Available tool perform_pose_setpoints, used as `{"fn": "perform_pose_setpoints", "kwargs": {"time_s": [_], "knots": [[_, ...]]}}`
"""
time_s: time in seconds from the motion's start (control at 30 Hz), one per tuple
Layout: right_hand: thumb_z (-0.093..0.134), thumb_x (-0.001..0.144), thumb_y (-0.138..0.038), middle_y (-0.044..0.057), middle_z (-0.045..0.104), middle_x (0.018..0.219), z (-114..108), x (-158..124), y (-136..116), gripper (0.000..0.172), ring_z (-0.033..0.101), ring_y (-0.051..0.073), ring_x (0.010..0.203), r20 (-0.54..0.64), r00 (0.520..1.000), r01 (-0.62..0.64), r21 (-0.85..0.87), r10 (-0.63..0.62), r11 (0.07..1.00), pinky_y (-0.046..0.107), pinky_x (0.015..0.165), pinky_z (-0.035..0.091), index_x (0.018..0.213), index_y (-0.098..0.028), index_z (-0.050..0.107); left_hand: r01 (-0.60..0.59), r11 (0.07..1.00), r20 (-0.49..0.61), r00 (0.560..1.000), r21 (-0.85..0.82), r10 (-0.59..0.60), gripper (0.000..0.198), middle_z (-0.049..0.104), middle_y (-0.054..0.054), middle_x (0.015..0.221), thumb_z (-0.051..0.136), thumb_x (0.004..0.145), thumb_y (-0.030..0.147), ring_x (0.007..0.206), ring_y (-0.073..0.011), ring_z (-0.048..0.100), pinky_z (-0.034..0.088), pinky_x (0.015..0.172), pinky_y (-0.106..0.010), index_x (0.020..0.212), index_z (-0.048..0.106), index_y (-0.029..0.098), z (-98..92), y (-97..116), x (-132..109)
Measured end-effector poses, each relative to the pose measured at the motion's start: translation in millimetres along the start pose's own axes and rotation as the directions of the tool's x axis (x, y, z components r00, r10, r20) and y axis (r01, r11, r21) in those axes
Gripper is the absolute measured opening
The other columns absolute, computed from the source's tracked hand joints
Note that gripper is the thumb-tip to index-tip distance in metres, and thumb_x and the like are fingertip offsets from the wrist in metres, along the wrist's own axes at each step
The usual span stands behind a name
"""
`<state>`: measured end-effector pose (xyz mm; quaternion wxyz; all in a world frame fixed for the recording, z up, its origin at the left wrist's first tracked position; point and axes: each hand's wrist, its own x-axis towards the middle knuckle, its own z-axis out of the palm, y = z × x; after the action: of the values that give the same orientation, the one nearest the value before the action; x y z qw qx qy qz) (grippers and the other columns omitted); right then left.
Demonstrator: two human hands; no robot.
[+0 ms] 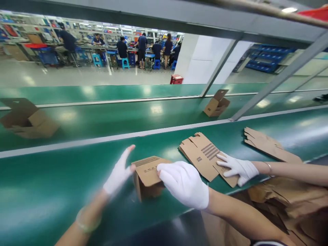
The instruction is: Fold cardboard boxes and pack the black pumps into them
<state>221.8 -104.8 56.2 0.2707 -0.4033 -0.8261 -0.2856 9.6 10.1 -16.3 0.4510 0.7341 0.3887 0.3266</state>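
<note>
A brown cardboard box point(150, 172) with printed markings stands on the green work surface, one panel tilted over its dark inside. My right hand point(186, 182), in a white glove with bare fingertips, has its fingers closed on the right edge of that panel. At the box's left, my left hand point(119, 172) is slightly blurred, its thumb and fingers spread, and it holds nothing. The thumb is close to the box's upper left corner; whether it touches cannot be told. Flat folded cardboard point(202, 153) lies in a stack just right of the box.
Another person's gloved hand point(237, 169) rests on the stack from the right. More flat cardboard point(271, 145) lies beyond it. Opened boxes point(216, 104) stand on the green belt point(128, 114) behind a white rail. A slanted metal post point(276, 78) rises at the right.
</note>
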Motion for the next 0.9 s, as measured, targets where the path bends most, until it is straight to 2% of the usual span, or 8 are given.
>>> {"fn": "perform_pose_setpoints", "kwargs": {"time_s": [0.03, 0.1, 0.2, 0.4, 0.53, 0.6, 0.73, 0.9], "knots": [[0.054, 0.081, -0.008, 0.004, 0.065, 0.085, 2, 3, 0, 0.012, 0.057, 0.016, 0.071, -0.004, 0.999, -0.033, -0.031, 0.033, 0.999, 0.031, 0.058, 0.040, 0.091, -0.013, 0.057, -0.097, 0.995, 0.112, 0.989, 0.014, 0.095, 0.096, 0.028, -0.012, 0.149, 0.054, 0.065, 0.079, 0.137, -0.0336, 0.023, 0.018, 0.115, -0.052, 0.139, 0.035, 0.022, -0.7, 5, -6], [0.049, 0.082, -0.008, 0.003, 0.063, 0.082, 8, 11, -2, 0.014, 0.054, 0.016, 0.065, -0.005, 0.995, -0.098, -0.066, 0.098, 0.993, 0.031, 0.055, 0.036, 0.092, -0.014, 0.055, -0.226, 0.974, 0.228, 0.950, 0.035, 0.212, 0.074, 0.047, -0.012, 0.136, 0.057, 0.070, 0.071, 0.126, -0.0314, 0.042, 0.033, 0.109, -0.047, 0.125, 0.052, 0.022, 0.6, 15, -12], [0.045, 0.082, -0.009, 0.004, 0.062, 0.084, 15, 24, -3, 0.018, 0.053, 0.017, 0.070, 0.002, 0.981, -0.194, -0.007, 0.194, 0.981, 0.031, 0.059, 0.038, 0.096, -0.015, 0.054, -0.236, 0.966, 0.140, 0.965, 0.109, 0.220, 0.032, 0.064, -0.007, 0.111, 0.045, 0.090, 0.044, 0.105, -0.0221, 0.057, 0.045, 0.096, -0.037, 0.103, 0.066, 0.023, 6.3, 21, -13], [0.049, 0.080, -0.012, 0.006, 0.063, 0.093, 22, 18, 29, 0.028, 0.058, 0.019, 0.086, -0.155, 0.918, -0.339, 0.170, 0.365, 0.925, 0.034, 0.073, 0.048, 0.108, -0.016, 0.052, -0.050, 0.997, 0.057, 0.997, 0.054, 0.046, 0.034, 0.065, -0.006, 0.113, 0.049, 0.088, 0.045, 0.106, -0.0256, 0.057, 0.044, 0.097, -0.039, 0.107, 0.065, 0.021, 0.2, -5, 2], [0.050, 0.083, -0.015, 0.009, 0.063, 0.107, 35, -5, 51, 0.029, 0.060, 0.021, 0.100, -0.024, 0.847, -0.517, 0.191, 0.530, 0.835, 0.036, 0.084, 0.050, 0.112, -0.017, 0.053, -0.001, 1.000, -0.003, 1.000, 0.021, 0.001, 0.036, 0.067, -0.004, 0.112, 0.051, 0.087, 0.046, 0.105, -0.0267, 0.058, 0.045, 0.095, -0.038, 0.106, 0.066, 0.019, -8.3, -7, 18], [0.050, 0.085, -0.017, 0.009, 0.062, 0.113, 40, -6, 52, 0.030, 0.058, 0.021, 0.104, 0.037, 0.857, -0.512, 0.176, 0.514, 0.841, 0.037, 0.087, 0.050, 0.114, -0.017, 0.053, -0.052, 0.999, 0.028, 0.998, -0.002, 0.052, 0.033, 0.067, -0.003, 0.110, 0.051, 0.087, 0.044, 0.104, -0.0252, 0.059, 0.045, 0.095, -0.036, 0.105, 0.067, 0.020, -7.2, -2, 27], [0.050, 0.084, -0.016, 0.009, 0.063, 0.112, 38, 22, 47, 0.028, 0.060, 0.023, 0.099, 0.154, 0.934, -0.338, 0.093, 0.322, 0.937, 0.036, 0.080, 0.049, 0.111, -0.017, 0.056, -0.190, 0.982, 0.131, 0.973, 0.001, 0.188, 0.031, 0.068, -0.005, 0.103, 0.049, 0.089, 0.038, 0.097, -0.0215, 0.061, 0.046, 0.091, -0.033, 0.104, 0.067, 0.019, 3.6, 8, 38], [0.048, 0.086, -0.017, 0.000, 0.070, 0.090, 25, 41, 52, 0.023, 0.065, 0.017, 0.071, 0.504, 0.853, -0.264, 0.198, 0.133, 0.944, 0.028, 0.062, 0.049, 0.100, -0.027, 0.064, -0.333, 0.932, 0.184, 0.934, 0.139, 0.306, 0.030, 0.068, -0.007, 0.099, 0.046, 0.091, 0.037, 0.092, -0.0198, 0.061, 0.047, 0.086, -0.030, 0.098, 0.068, 0.017, 13.5, 13, 31]]}}
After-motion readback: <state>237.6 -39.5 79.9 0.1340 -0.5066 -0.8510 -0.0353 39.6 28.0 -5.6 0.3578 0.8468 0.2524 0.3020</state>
